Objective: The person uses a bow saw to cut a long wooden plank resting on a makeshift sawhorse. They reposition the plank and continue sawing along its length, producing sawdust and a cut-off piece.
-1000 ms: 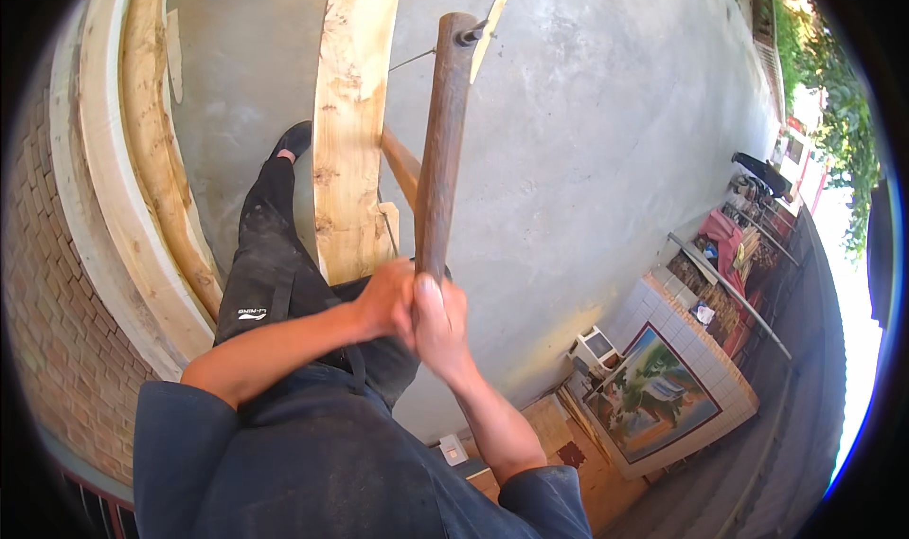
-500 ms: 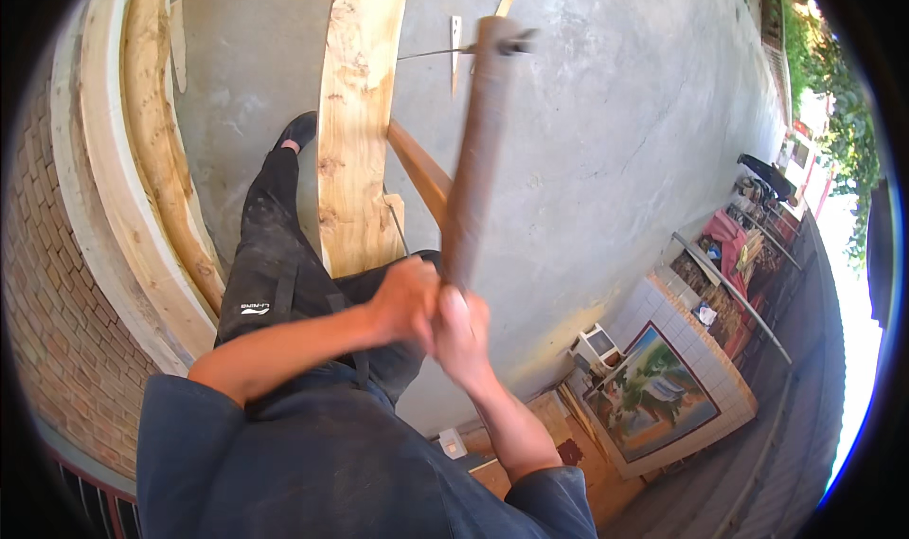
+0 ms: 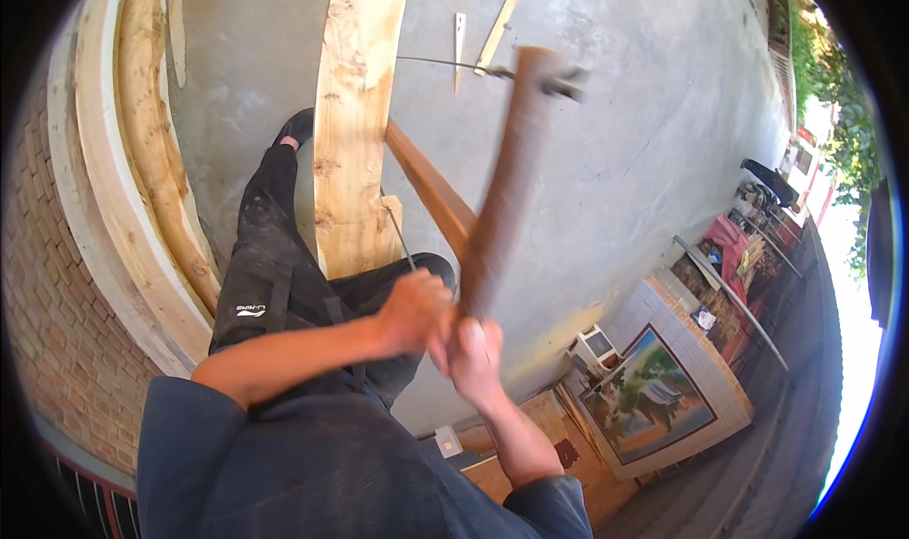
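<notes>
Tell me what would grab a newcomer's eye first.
First, the wooden frame saw, its brown end bar slanting upward from the right hand near the centre. Next, the pale plank left of it, reaching the top edge. Then the colourful landscape picture, lower right.

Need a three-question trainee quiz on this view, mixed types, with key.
1. True or false: the central pale plank lies left of the brown bar in the picture.
2. Multiple choice: where along the bar, as seen in the picture, is the right hand?
A) upper end
B) middle
C) lower end
3. Fill in: the shoe just left of the plank is ____ in colour.

Key: 1. True. 2. C. 3. Black.
</notes>
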Available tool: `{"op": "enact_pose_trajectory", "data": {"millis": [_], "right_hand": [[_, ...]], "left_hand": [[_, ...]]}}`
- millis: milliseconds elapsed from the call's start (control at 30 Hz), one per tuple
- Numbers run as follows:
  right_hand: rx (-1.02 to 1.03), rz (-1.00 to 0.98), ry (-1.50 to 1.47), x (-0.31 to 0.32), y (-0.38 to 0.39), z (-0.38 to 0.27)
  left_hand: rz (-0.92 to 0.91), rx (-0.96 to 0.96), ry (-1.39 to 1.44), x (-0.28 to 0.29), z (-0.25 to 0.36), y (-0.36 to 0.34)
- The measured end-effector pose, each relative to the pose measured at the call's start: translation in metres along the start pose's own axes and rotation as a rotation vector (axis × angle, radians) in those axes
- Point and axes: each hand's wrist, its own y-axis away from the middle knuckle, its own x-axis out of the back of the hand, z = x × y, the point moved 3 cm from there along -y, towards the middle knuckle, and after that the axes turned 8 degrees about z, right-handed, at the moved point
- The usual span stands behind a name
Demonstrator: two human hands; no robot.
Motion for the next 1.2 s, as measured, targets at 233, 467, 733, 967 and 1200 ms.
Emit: {"op": "enact_pose_trajectory", "data": {"millis": [233,467,733,967,1200], "right_hand": [[-0.034,-0.034,-0.059,0.002,-0.002,0.001],[-0.084,-0.019,-0.147,0.027,0.050,-0.036],[-0.073,0.052,-0.040,0.007,-0.023,0.025],[-0.025,0.059,-0.187,0.038,0.068,-0.029],[-0.072,0.192,-0.276,-0.001,-0.056,0.047]], "left_hand": [[-0.040,0.052,0.071,-0.003,0.001,0.001],[0.030,0.020,0.142,-0.013,0.057,0.000],[-0.221,0.158,0.125,-0.013,-0.030,0.001],[-0.100,0.039,0.231,-0.002,0.076,-0.010],[-0.169,0.152,0.168,-0.004,-0.049,-0.016]]}}
